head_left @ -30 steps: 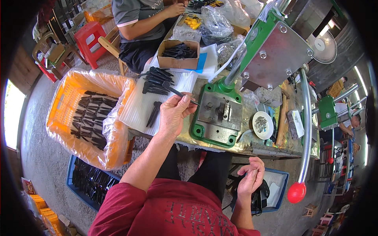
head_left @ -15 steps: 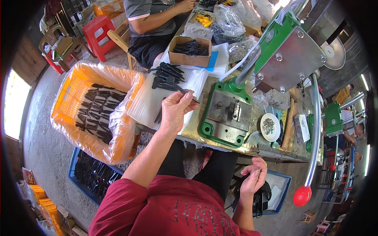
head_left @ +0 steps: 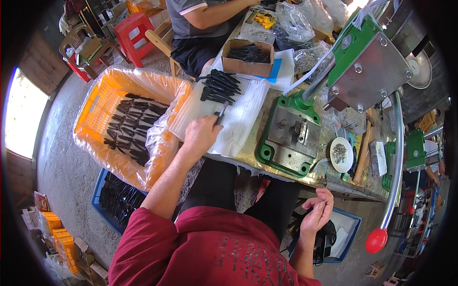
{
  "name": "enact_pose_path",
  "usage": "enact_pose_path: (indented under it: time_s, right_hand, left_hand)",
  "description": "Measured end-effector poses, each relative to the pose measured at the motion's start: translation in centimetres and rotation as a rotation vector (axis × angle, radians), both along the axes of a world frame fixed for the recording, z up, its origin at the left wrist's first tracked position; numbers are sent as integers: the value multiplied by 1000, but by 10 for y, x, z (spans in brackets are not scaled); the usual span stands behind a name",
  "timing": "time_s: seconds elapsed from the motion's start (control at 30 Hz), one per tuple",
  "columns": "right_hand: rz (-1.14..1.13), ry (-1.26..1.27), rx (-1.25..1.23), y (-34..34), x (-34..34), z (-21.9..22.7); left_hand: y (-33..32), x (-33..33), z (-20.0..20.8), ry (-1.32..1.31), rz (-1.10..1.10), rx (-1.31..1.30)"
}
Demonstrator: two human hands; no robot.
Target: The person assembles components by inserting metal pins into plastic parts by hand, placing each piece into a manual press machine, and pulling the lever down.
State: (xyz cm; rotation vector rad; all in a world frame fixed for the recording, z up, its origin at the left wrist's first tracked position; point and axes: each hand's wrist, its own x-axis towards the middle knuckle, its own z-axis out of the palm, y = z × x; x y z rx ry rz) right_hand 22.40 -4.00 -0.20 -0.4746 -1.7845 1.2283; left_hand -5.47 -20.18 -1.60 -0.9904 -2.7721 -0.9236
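Note:
My left hand (head_left: 201, 136) is closed on a slim black part (head_left: 221, 114), low over the white foam sheet (head_left: 245, 126). Just beyond it lies a pile of similar black parts (head_left: 220, 86). My right hand (head_left: 318, 212) hangs off the table's front edge, its fingers curled and pressed together; whatever they pinch, if anything, is too small to make out. Between the hands stands a green hand press, its steel fixture plate (head_left: 292, 137) bare of black parts. A white dish (head_left: 342, 162) of small metal pins sits at the press's right.
On the left, a plastic-lined orange crate (head_left: 90, 119) holds rows of black parts. A cardboard box (head_left: 248, 66) stands behind the pile. The press lever's red knob (head_left: 376, 240) hangs at the right. Blue bins (head_left: 102, 195) lie below. A co-worker (head_left: 202, 28) sits across the far left corner.
My left hand has moved left and nearer, from beside the press down to the foam sheet, with the black part still in it. My right hand keeps its curled pose. The view has shifted slightly.

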Motion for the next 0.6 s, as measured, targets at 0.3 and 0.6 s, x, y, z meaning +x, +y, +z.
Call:
enact_pose_path:
  time_s: [0.3, 0.6]
  right_hand:
    - [1, -9, 9, 2, -2, -1]
    - [5, -42, 0, 1, -3, -3]
  left_hand:
    - [8, 14, -6, -128, 2, -272]
    - [19, -46, -12, 71, 43, -40]
